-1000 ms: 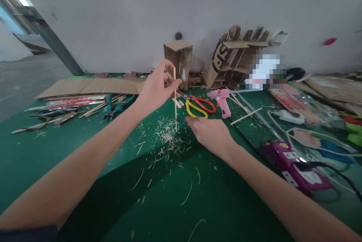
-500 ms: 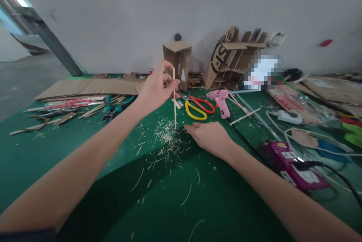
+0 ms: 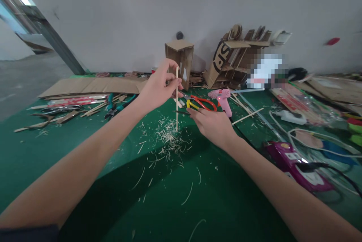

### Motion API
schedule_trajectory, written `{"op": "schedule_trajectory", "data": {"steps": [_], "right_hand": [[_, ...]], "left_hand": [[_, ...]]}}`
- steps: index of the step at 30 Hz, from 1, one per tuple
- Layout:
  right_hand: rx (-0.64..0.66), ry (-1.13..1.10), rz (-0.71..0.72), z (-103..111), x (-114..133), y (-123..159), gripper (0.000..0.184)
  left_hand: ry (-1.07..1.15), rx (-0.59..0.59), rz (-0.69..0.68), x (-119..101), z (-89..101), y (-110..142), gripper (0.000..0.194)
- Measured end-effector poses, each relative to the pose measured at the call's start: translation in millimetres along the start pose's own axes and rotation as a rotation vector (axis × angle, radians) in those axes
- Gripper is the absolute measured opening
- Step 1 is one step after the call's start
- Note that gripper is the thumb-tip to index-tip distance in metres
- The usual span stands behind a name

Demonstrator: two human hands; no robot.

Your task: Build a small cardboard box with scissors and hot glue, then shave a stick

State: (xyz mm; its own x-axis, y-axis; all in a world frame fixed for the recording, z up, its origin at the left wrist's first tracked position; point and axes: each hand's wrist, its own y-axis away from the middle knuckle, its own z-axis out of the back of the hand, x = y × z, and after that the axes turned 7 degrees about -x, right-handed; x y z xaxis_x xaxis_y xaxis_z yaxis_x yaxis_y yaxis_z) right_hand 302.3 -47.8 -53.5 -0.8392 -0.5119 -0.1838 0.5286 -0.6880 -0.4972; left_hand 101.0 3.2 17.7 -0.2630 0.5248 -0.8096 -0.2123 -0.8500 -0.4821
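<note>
Pinched near its top in my left hand (image 3: 162,85), a thin wooden stick (image 3: 177,115) stands upright, its lower end at a pile of wood shavings (image 3: 169,138). My right hand (image 3: 213,127) is closed on a small dark blade (image 3: 183,112), which lies across the stick about midway down; its handle is hidden in the fingers. Behind the right hand lie scissors (image 3: 205,102) with red and yellow handles. A pink glue gun (image 3: 223,100) rests just beyond that hand.
Cardboard boxes (image 3: 179,51) stand against the wall. Teal-handled pliers (image 3: 111,108), sticks and a cardboard strip (image 3: 93,87) lie at left. A purple power strip (image 3: 296,166) with cables sits at right. Loose shavings are scattered over the green table (image 3: 118,189).
My right hand has raised the blade from the stick's lower end to about its middle. The left hand still holds the stick upright. The view has shifted slightly.
</note>
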Motion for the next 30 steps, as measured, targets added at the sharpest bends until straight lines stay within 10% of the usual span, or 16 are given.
{"op": "schedule_trajectory", "data": {"steps": [5, 12, 21, 30], "right_hand": [[0.2, -0.03, 0.121, 1, 6, 6, 0.034], [-0.067, 0.017, -0.057, 4, -5, -3, 0.04], [0.078, -0.027, 0.117, 0, -2, 9, 0.035], [-0.049, 0.009, -0.023, 2, 0, -1, 0.04]], "left_hand": [[-0.002, 0.005, 0.012, 2, 1.3, -1, 0.024], [0.014, 0.054, 0.004, -1, 0.7, 1, 0.026], [0.008, 0.091, -0.011, -5, 1.1, 3, 0.026], [0.009, 0.105, -0.052, -4, -0.4, 4, 0.025]]}}
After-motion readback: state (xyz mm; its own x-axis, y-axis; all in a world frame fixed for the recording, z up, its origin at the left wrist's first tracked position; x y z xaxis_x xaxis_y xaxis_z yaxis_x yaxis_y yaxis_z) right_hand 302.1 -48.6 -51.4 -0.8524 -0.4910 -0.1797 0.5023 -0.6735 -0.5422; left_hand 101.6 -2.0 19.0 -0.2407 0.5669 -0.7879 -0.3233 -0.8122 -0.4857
